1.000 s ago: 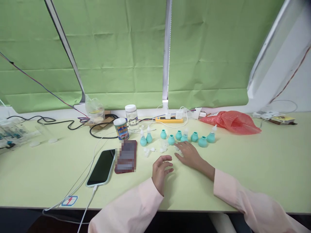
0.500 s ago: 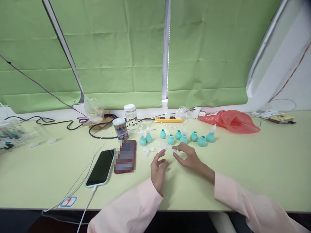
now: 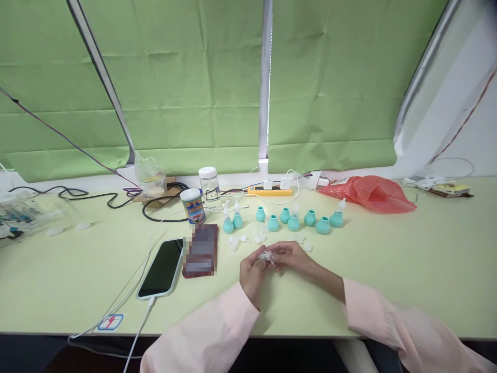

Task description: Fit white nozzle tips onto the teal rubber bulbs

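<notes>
Between the fingertips of both hands is a small clear plastic piece (image 3: 266, 256), partly covered by the fingers. My left hand (image 3: 253, 272) pinches it from the left, and my right hand (image 3: 292, 257) grips it from the right. Just beyond the hands lie loose clear pieces (image 3: 235, 243) and more translucent parts (image 3: 260, 237). Behind them stand several teal rubber bulbs (image 3: 273, 223) with open necks. A few bulbs carry clear pointed nozzles, such as the teal bulb (image 3: 336, 219) at the right end and the pair (image 3: 228, 224) at the left.
Left of my hands lie a blurred dark red phone (image 3: 201, 251) and a charging phone (image 3: 161, 269) with a white cable. A printed canister (image 3: 192, 206) and a clear jar (image 3: 210, 185) stand behind. Farther back are a yellow power strip (image 3: 269, 192) and a red plastic bag (image 3: 368, 194).
My right hand has moved left and nearer to me from the loose clear parts. Both hands have come together, fingers closed on a small clear piece.
</notes>
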A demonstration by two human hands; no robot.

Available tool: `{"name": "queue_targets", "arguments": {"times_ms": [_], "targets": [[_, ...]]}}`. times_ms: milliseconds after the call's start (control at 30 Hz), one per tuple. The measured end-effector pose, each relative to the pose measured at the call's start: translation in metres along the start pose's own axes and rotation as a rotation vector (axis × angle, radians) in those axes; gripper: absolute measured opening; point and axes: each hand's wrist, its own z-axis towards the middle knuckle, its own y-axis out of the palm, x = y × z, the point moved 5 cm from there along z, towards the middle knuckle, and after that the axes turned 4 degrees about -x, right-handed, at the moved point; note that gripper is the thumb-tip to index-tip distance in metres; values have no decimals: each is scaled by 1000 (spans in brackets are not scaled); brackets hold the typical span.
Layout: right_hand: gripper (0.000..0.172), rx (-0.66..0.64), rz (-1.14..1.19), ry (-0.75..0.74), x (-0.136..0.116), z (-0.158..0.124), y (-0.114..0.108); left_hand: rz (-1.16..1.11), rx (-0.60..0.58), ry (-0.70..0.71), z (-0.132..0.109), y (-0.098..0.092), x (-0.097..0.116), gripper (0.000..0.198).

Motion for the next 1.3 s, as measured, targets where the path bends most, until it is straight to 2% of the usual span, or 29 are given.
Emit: {"name": "queue_targets", "arguments": {"times_ms": [167,267,400,533,633,733,867,1033,1300], "targets": [[37,96,124,107,9,0,-5,-26,49,-33,1,-2,-1,45],[38,138,91,92,8,1,-6,-37,70,-35,2,-2,-1,44],[31,197,-76,-77,-7,0,-7,-51,73,-10,0,-1,3,36],[13,351,-251,-268,-24,-9,-8,-40,65,7,-2,0,5,29],[11,451,-310,-404,-34,-19,-7,-16,52,41,-4,2,7,26],[9,497,-356,-499,-41,-27,-3,31,48,59,-5,3,8,23],[7,481,-433,-544,-42,-29,1,83,20,56,-5,4,7,22],[14,417,-541,-514,-39,-26,2,69,8,67,-4,3,6,26],[18,398,-814,-675,-50,-31,11,52,28,68,-7,4,8,26]]}}
